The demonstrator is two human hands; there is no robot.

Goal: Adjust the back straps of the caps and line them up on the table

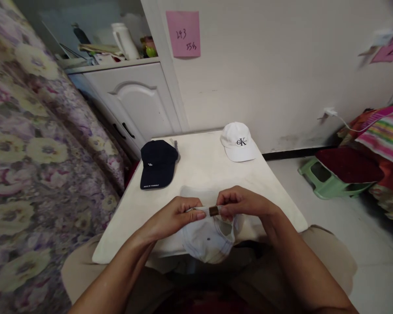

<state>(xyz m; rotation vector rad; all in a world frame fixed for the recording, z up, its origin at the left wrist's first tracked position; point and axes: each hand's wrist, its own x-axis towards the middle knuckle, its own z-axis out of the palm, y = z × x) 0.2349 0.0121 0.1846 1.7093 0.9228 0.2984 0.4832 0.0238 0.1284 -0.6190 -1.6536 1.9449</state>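
Note:
A pale baseball cap (206,240) hangs upside down at the near edge of the table, its back opening and strap facing me. My left hand (183,211) pinches the strap on the left between thumb and fingers. On the other side of the brown-gold buckle (213,211), my right hand (234,203) grips the strap end, fingers closed. The brim is mostly hidden behind my hands. Farther off lie a navy cap (159,163) at the left and a white cap (238,141) with black letters at the right, both apart from my hands.
The caps are on a cream-covered table (199,165) against the wall. Floral curtain (36,174) hangs close on the left, beside a white cabinet (134,100). A green stool (330,183) with a dark red top stands at right, near a striped cloth (386,135).

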